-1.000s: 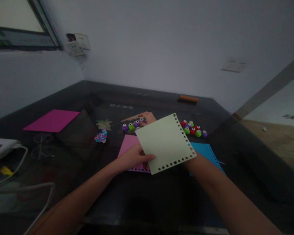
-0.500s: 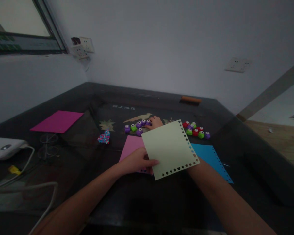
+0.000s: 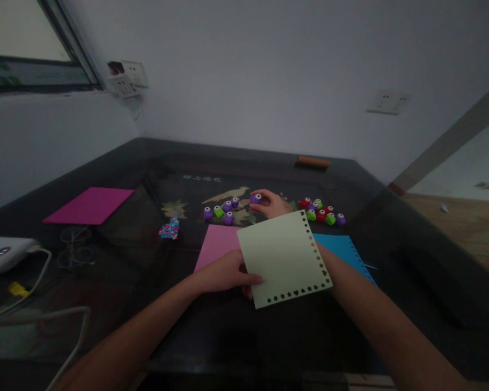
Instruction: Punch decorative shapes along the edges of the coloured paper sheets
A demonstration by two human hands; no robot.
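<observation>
My left hand [image 3: 225, 272] pinches the left edge of a pale green paper sheet [image 3: 283, 258], thumb on top. Small star and heart holes run along the sheet's right and lower edges. Beyond the sheet, my right hand [image 3: 275, 205] grips a purple craft punch [image 3: 255, 199] between thumb and fingers, raised a little off the table. Left of it stand several purple and green punches [image 3: 227, 206]. To the right is a cluster of red, green and purple punches [image 3: 321, 215]. The green sheet overlaps a pink sheet [image 3: 214, 244] and covers part of my right forearm.
A blue punched sheet [image 3: 340, 252] lies partly under my right forearm. Colourful confetti-like bits [image 3: 170, 228] form a small pile at left. Farther left are a magenta sheet [image 3: 92, 205], a white device [image 3: 8, 252] and its cable. A brown stick-like object [image 3: 313, 162] lies at the back.
My right hand has taken a purple punch from the left group and moved it right, clear of the others. My left hand still holds the green sheet, now slightly lower.
</observation>
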